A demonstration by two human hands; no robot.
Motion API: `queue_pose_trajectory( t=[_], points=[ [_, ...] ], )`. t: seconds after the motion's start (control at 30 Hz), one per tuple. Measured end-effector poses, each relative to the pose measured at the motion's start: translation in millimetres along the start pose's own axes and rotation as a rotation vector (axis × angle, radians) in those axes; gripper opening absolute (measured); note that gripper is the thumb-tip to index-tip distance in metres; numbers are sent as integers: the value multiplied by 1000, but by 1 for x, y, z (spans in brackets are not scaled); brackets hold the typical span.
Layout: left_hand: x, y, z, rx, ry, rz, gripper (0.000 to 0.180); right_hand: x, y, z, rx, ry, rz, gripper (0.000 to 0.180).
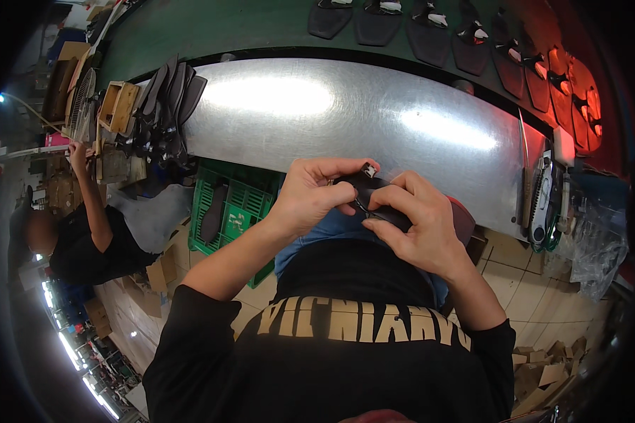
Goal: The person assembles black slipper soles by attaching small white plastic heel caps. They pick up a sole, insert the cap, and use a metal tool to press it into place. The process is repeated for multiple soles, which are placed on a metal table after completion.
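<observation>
Over my lap, just off the near edge of the metal table, I hold a dark shoe sole (391, 214) with a thin black strap on it. My left hand (309, 196) pinches its left end, where a small black piece with a whitish patch (370, 170) stands up by the fingertip. The thumb and fingers of my right hand (420, 222) are closed on the strap and the sole's right part. My fingers hide much of the sole, so its full shape cannot be made out.
The shiny metal table (275, 134) lies ahead, with piled dark soles (164, 106) at its left and a utility knife (541, 201) at its right. Beyond, a green conveyor belt (212, 32) carries several dark soles. A green crate (250, 201) stands below; a co-worker (85, 233) is at left.
</observation>
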State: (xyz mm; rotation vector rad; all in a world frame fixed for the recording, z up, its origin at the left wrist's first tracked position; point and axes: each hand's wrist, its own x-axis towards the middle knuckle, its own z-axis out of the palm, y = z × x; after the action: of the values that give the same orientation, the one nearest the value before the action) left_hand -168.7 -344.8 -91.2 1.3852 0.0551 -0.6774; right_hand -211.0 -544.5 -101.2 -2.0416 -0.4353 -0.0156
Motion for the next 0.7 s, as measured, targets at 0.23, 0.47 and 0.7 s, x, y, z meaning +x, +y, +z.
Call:
queue_pose_trajectory(
  t=[0.23, 0.47, 0.7],
  points=[
    [-3, 10, 2, -126, 18, -107, 38, -3, 5, 10, -116, 181, -184, 21],
    [-4, 8, -3, -177, -16, -40, 42, -1, 3, 5, -78, 205, -263, 32],
    [0, 1, -15, -131, -114, -240, 31, -2, 2, 8, -30, 246, -106, 35]
  ],
)
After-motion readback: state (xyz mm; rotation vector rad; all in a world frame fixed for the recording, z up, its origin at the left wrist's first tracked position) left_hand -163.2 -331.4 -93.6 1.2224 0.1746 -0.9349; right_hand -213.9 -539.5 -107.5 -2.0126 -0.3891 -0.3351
